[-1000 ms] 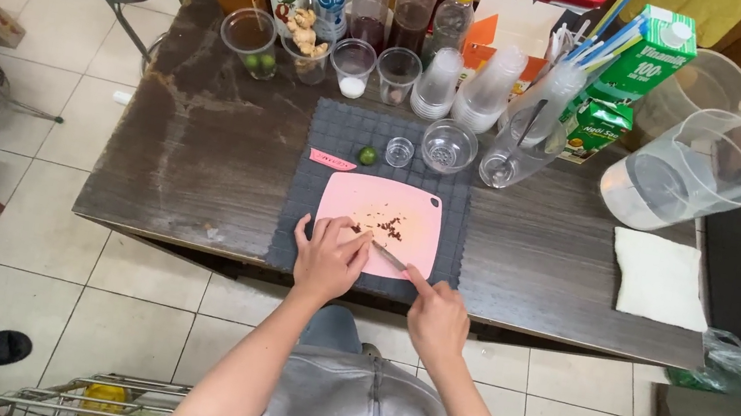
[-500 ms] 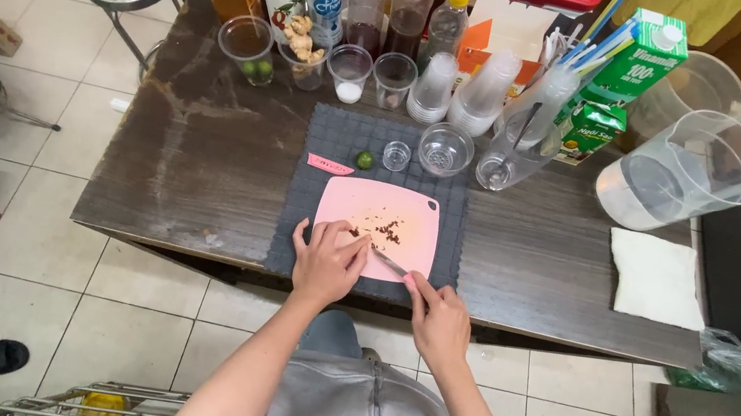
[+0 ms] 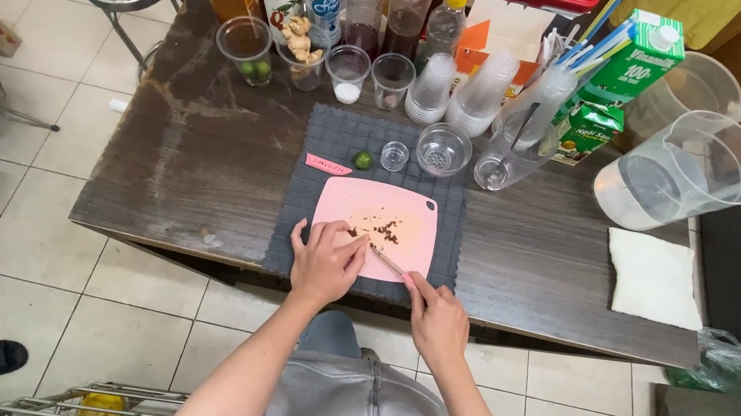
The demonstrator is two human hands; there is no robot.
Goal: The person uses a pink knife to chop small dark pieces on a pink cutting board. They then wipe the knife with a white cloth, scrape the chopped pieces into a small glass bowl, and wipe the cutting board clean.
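Chopping step: your left hand (image 3: pixel 325 263), fingers curled, pins dark bits (image 3: pixel 379 230) on the pink board (image 3: pixel 375 225); your right hand (image 3: pixel 438 318), clamped on the knife (image 3: pixel 388 261), should next mince finer.

Pink cutting board (image 3: pixel 379 214) on dark grey mat (image 3: pixel 326 148); green lime (image 3: pixel 363 159).

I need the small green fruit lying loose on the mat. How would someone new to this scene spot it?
Start at the dark wooden table and find the grey mat in its middle. Above the pink cutting board, near the mat's far edge, lies the small lime. It is the only round green thing on the mat, left of a tiny clear glass.
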